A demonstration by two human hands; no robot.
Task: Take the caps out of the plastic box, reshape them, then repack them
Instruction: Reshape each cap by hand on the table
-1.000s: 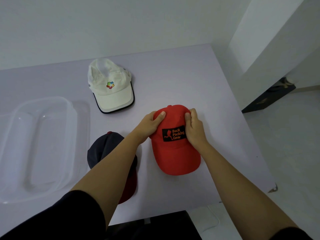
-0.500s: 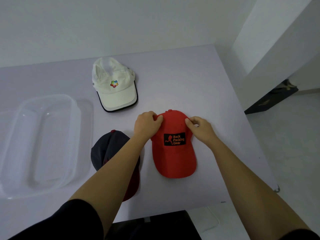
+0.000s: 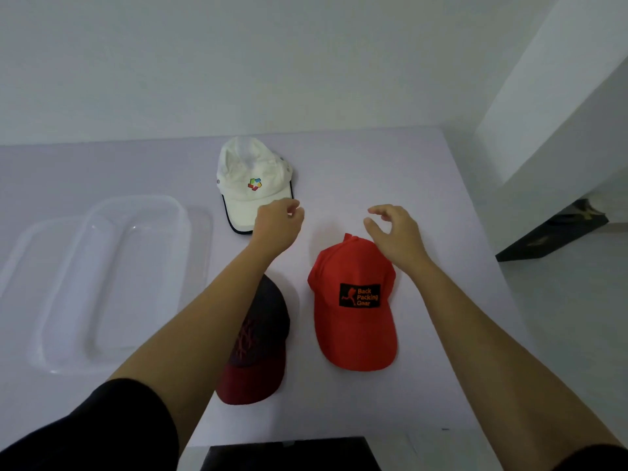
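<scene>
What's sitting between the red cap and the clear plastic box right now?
In the head view, the dark cap with the maroon brim lies between the red cap and the plastic box, partly covered by the left forearm.

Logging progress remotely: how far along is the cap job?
Done: three caps lie out of the clear plastic box. In hand: nothing; left hand nears the white cap, right hand hovers over the red cap. Left: the navy cap, repacking.
</scene>
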